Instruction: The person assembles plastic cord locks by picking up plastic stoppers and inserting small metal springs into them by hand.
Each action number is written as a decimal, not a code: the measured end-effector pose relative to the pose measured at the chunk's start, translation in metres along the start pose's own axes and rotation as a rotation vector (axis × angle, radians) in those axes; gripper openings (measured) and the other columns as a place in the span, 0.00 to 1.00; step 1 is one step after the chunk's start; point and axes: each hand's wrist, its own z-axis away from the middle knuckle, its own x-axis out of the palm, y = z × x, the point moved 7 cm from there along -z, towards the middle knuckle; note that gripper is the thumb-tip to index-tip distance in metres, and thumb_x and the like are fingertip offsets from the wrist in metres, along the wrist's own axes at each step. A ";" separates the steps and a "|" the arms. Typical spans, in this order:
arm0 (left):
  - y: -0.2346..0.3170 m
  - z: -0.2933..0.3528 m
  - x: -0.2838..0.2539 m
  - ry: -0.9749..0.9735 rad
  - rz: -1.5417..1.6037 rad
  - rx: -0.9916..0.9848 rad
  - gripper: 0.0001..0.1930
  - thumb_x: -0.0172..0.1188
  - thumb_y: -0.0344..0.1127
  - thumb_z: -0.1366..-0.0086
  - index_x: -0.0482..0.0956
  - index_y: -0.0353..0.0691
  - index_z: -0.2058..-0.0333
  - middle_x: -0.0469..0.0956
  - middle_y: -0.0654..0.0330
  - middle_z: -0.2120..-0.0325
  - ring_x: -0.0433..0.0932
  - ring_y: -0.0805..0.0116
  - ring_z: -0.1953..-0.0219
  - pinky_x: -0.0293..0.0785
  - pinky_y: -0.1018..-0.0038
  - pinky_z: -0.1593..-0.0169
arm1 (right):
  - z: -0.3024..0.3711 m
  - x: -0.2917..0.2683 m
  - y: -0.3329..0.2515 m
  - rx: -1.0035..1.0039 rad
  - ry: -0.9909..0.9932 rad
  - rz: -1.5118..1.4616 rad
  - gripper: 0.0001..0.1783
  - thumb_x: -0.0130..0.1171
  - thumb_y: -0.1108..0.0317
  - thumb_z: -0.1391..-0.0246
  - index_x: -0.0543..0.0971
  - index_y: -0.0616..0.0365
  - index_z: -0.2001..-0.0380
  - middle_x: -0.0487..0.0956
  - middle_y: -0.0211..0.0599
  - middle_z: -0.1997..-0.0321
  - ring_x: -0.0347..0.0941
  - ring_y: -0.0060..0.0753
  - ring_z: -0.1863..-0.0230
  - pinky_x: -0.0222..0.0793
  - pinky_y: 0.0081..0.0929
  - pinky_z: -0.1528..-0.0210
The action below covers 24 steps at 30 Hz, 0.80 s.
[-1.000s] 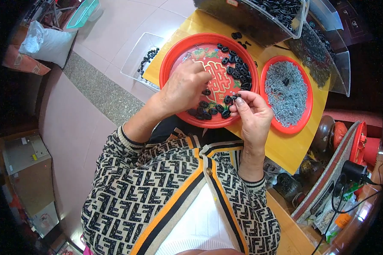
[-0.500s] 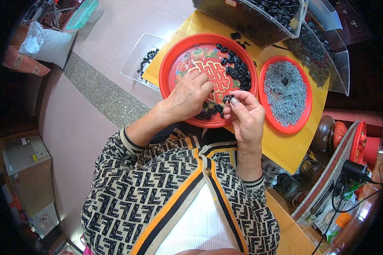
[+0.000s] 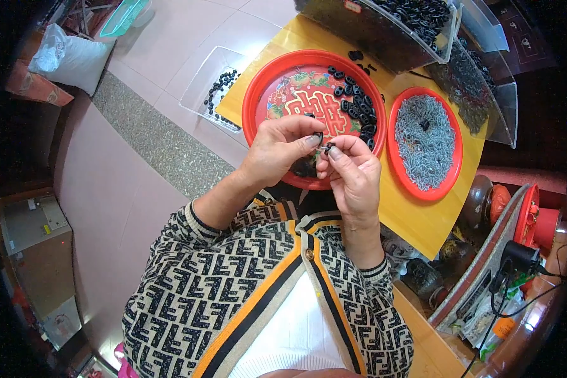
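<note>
Close together over the near side of a round red tray [image 3: 250, 94], my two hands face each other. My left hand [image 3: 272, 153] pinches a small black part [image 3: 319, 136] between thumb and forefinger. Another small black piece [image 3: 329, 148] is gripped by the fingertips of my right hand [image 3: 356, 179]. A thin pale bit shows between the two pieces, too small to make out. Several black oval two-holed parts [image 3: 359, 107] lie along the tray's right side. More dark parts [image 3: 304, 167] rest below my hands, partly hidden by them.
An oval red tray [image 3: 458, 165] of small grey screw-like pieces [image 3: 422, 148] stands at right on the yellow board [image 3: 416, 217]. Clear bins [image 3: 384, 38] of black parts stand behind. A clear box [image 3: 192, 94] with small black pieces is at left.
My left hand has come up from the tray with a small black part and met my right hand. The right hand has shifted slightly left. The view has shifted a little.
</note>
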 end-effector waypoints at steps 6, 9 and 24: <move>-0.003 0.002 -0.007 -0.068 0.111 -0.001 0.12 0.54 0.24 0.45 0.72 0.32 0.61 0.74 0.64 0.71 0.72 0.79 0.71 0.70 0.84 0.67 | 0.000 -0.006 -0.016 -0.148 0.111 0.216 0.05 0.52 0.74 0.50 0.72 0.62 0.69 0.73 0.28 0.74 0.68 0.15 0.76 0.65 0.11 0.75; -0.003 0.003 -0.005 -0.116 0.173 0.009 0.12 0.54 0.24 0.45 0.72 0.33 0.61 0.74 0.64 0.72 0.72 0.79 0.72 0.70 0.85 0.68 | 0.003 -0.001 -0.020 -0.159 0.141 0.366 0.05 0.53 0.74 0.51 0.72 0.62 0.70 0.72 0.26 0.76 0.67 0.13 0.77 0.64 0.10 0.76; 0.000 0.006 -0.001 -0.134 0.131 0.029 0.13 0.55 0.22 0.47 0.71 0.31 0.60 0.75 0.61 0.69 0.74 0.76 0.68 0.73 0.81 0.63 | 0.005 0.009 -0.024 -0.201 0.184 0.500 0.03 0.53 0.76 0.52 0.72 0.63 0.71 0.71 0.24 0.78 0.65 0.09 0.78 0.61 0.08 0.78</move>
